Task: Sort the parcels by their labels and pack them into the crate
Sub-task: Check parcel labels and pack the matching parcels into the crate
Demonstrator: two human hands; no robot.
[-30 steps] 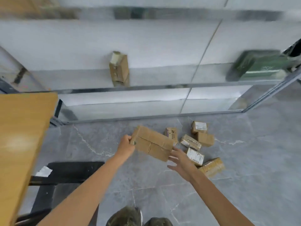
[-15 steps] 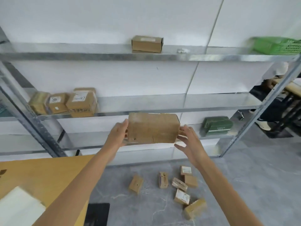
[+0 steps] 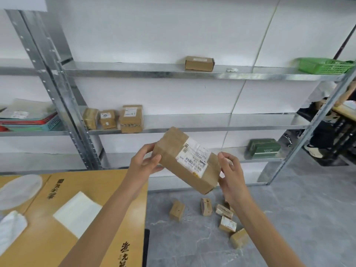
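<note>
I hold a brown cardboard parcel (image 3: 185, 160) tilted in front of me, its white shipping label facing up. My left hand (image 3: 144, 160) grips its left end and my right hand (image 3: 230, 170) holds its right end with curled fingers. Several small parcels (image 3: 221, 214) lie scattered on the grey floor below. Three parcels (image 3: 113, 119) stand on the middle shelf at the left, and one parcel (image 3: 199, 63) sits on the upper shelf. A green crate (image 3: 323, 65) rests at the right end of the upper shelf.
A metal shelving rack (image 3: 173, 74) stands against the white wall. A wooden table (image 3: 57, 218) with white sheets is at lower left. A dark green box (image 3: 263, 148) sits on the low shelf. Stacked coloured trays (image 3: 28, 124) lie at left. A person's legs (image 3: 323, 135) show at far right.
I have lifted the parcel from near the floor to chest height and turned it so its label faces up. The view has tilted up from the floor to the shelves.
</note>
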